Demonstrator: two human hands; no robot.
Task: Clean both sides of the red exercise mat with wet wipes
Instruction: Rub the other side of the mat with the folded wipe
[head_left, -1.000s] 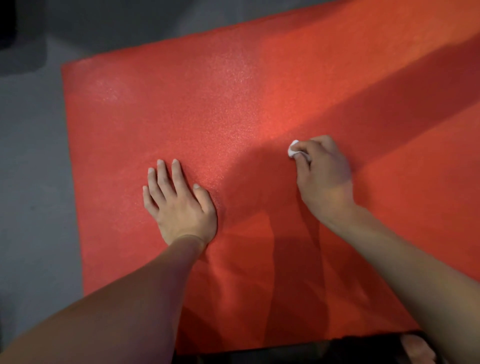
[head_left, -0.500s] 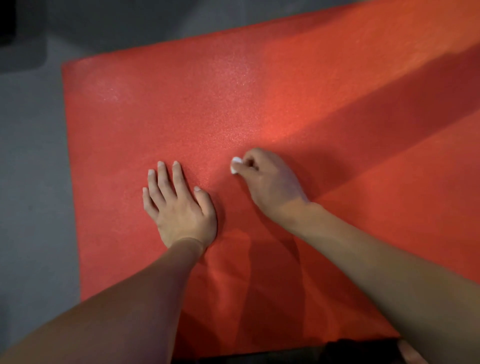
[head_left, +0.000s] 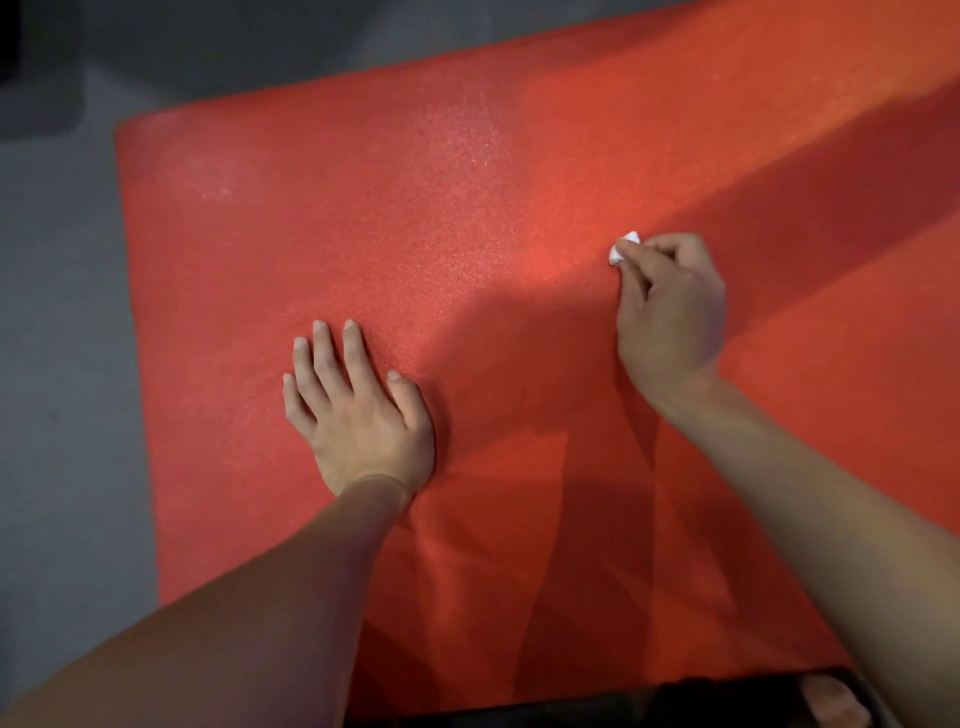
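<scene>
The red exercise mat lay flat on a grey floor, filling most of the head view, its far left corner in sight and its right side running out of frame. The left hand rested on it toward the near left part, fingers straight and slightly spread, palm down as a brace. The right hand, further toward the mat's middle, had its fingers curled round a small balled-up wet wipe, of which only a white tip showed past the fingertips against the surface. The likeliest trouble was poor coverage: so small a wad touched only a narrow strip per stroke, so patches near the far edge and corners could easily be missed, and the wipe might dry out or shed bits on the rough texture. The mat could also creep along the floor if the bracing hand lifted. The surface looked grainy and foam-like, uniformly red, with a pale sheen near the far left corner and broad shadows across the near half.
</scene>
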